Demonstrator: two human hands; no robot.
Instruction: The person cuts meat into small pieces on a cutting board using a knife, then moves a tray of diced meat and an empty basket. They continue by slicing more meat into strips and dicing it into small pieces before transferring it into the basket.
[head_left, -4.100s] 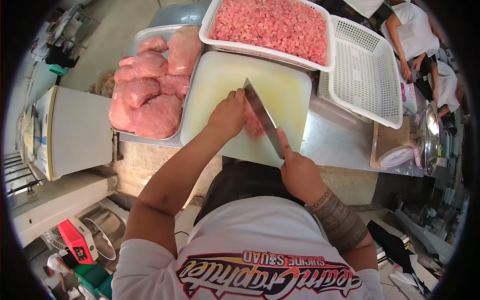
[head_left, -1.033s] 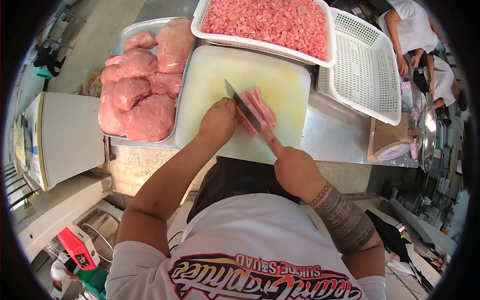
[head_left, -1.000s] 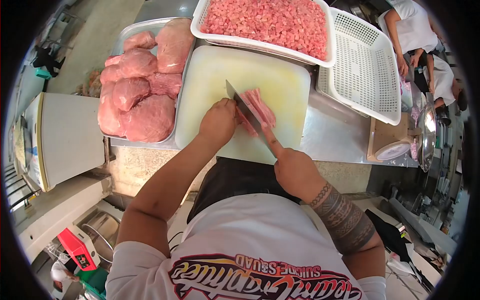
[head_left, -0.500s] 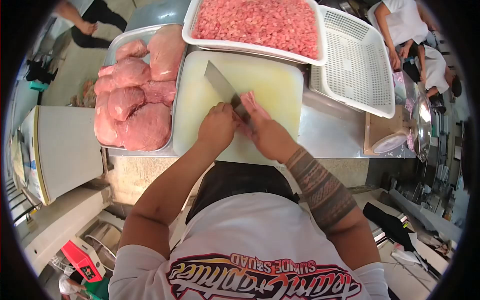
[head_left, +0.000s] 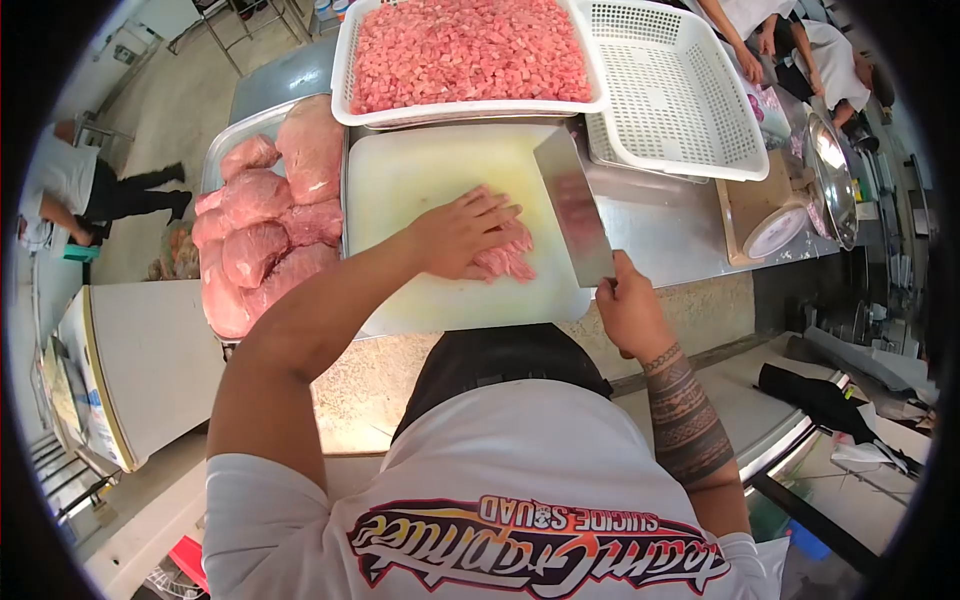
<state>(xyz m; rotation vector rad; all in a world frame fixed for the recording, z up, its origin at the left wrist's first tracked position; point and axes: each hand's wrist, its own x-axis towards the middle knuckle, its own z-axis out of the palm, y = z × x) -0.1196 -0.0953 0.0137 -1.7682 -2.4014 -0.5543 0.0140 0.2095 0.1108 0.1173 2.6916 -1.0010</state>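
Observation:
Under the spread fingers of my left hand [head_left: 462,236] lie strips of pink raw meat [head_left: 510,260] on a white cutting board [head_left: 400,170]. The palm hides part of the meat. Past the board's right side, my right hand [head_left: 634,305] is wrapped around the handle of a cleaver [head_left: 575,205]. Its broad blade points away from me over the board's right edge, apart from the meat, with a reddish smear or reflection on it. A metal tray [head_left: 215,165] left of the board bears several large chunks of raw meat [head_left: 258,200].
Beyond the board stands a white basket [head_left: 340,90] heaped with diced meat [head_left: 470,55]. Another white perforated basket [head_left: 680,90] is beside it. A scale [head_left: 765,225] and a metal bowl [head_left: 830,180] stand at the right. Other people are at the far right and far left.
My right hand has drawn the cleaver from the board's middle to its right edge. My left hand has opened flat over the meat, now strips. A person at the left has walked further off.

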